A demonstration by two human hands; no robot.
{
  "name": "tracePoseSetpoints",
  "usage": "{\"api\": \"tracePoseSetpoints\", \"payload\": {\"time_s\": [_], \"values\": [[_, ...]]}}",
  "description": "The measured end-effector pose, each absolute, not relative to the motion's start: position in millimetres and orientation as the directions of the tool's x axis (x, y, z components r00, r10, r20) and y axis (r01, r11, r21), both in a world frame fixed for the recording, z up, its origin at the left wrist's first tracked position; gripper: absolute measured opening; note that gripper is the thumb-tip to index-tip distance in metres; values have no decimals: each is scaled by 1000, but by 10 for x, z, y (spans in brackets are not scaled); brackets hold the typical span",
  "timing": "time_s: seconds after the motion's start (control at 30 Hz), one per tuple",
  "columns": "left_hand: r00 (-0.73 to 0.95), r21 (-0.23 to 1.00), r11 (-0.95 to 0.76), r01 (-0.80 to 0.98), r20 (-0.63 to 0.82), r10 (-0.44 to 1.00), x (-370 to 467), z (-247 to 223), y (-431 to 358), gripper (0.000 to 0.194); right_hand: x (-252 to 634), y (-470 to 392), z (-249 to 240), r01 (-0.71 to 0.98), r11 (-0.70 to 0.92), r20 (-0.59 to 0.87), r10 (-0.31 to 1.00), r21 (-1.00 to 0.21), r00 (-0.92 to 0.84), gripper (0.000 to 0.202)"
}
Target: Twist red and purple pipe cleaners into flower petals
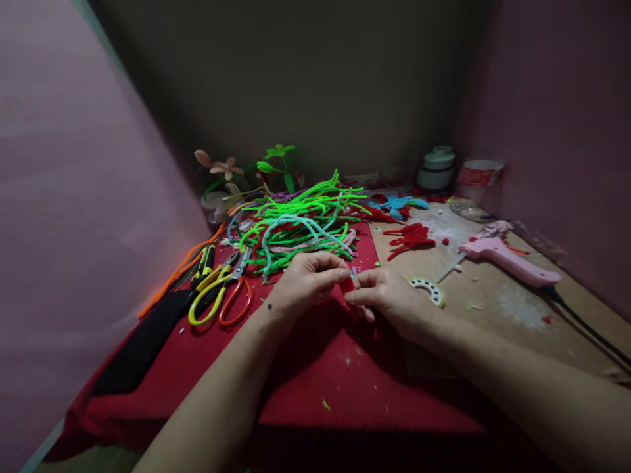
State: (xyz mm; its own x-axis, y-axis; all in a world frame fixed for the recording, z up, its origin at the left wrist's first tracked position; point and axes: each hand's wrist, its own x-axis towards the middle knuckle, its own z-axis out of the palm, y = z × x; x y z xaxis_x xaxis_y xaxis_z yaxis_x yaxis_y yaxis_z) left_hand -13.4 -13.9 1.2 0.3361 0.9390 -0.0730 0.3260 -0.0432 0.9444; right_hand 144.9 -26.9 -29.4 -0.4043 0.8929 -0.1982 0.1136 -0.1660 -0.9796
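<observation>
My left hand and my right hand meet over the red cloth. Between their fingertips they pinch a red pipe cleaner piece, mostly hidden by the fingers. Both hands are closed, thumbs against forefingers. Just beyond them lies a heaped bundle of pipe cleaners, mostly green with some light blue, red and pink. Right of the bundle, bent red pipe cleaner shapes rest on a brown board.
Scissors with yellow and red handles and a black item lie at left. A pink glue gun, its cord trailing right, and a round holed spool are on the board. Behind stand pipe cleaner flowers, a jar and a cup.
</observation>
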Motion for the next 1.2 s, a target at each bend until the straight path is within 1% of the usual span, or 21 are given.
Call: {"api": "tracePoseSetpoints", "payload": {"time_s": [0.07, 0.13, 0.27, 0.33, 0.4, 0.47, 0.53, 0.63, 0.73, 0.83, 0.97, 1.1, 1.2], "values": [[325, 911, -103, 398, -35, 945, -121, 30, -155, 18, 1446, -264, -323, 141, -144, -191, 889, -979, -417, 15], [333, 859, -201, 470, 38, 942, -104, 34, -174, 15, 1438, -259, -354, 180, -125, -190, 891, -976, -412, 16], [364, 703, -373, 605, 173, 915, -83, 4, -191, 16, 1412, -256, -382, 240, -120, -213, 887, -963, -410, 15], [369, 630, -409, 660, 202, 907, -79, -13, -189, 16, 1402, -255, -386, 251, -129, -226, 882, -959, -413, 15], [351, 598, -412, 687, 224, 909, -77, -20, -187, 15, 1398, -254, -390, 246, -125, -220, 885, -961, -411, 14], [326, 625, -400, 670, 237, 915, -76, -16, -187, 14, 1400, -252, -393, 225, -99, -187, 889, -969, -417, 13], [304, 687, -372, 624, 226, 926, -77, -2, -188, 14, 1406, -248, -396, 193, -70, -148, 892, -979, -428, 13], [264, 787, -292, 543, 171, 949, -78, 29, -188, 18, 1415, -241, -396, 155, -46, -108, 900, -987, -423, 13], [235, 856, -215, 470, 114, 965, -78, 58, -186, 26, 1419, -239, -385, 138, -50, -103, 907, -989, -408, 13], [242, 884, -178, 432, 76, 967, -79, 69, -188, 22, 1423, -249, -372, 130, -73, -119, 913, -989, -391, 15], [225, 889, -156, 430, 62, 972, -65, 69, -195, 15, 1434, -261, -370, 106, -110, -144, 901, -988, -409, 13], [171, 909, -114, 400, 48, 984, -58, 43, -185, 20, 1444, -263, -375, 79, -145, -165, 889, -986, -427, 15], [171, 957, -43, 286, -7, 985, -84, 2, -162, 27, 1449, -263, -374, 74, -155, -172, 894, -985, -414, 19]]}}
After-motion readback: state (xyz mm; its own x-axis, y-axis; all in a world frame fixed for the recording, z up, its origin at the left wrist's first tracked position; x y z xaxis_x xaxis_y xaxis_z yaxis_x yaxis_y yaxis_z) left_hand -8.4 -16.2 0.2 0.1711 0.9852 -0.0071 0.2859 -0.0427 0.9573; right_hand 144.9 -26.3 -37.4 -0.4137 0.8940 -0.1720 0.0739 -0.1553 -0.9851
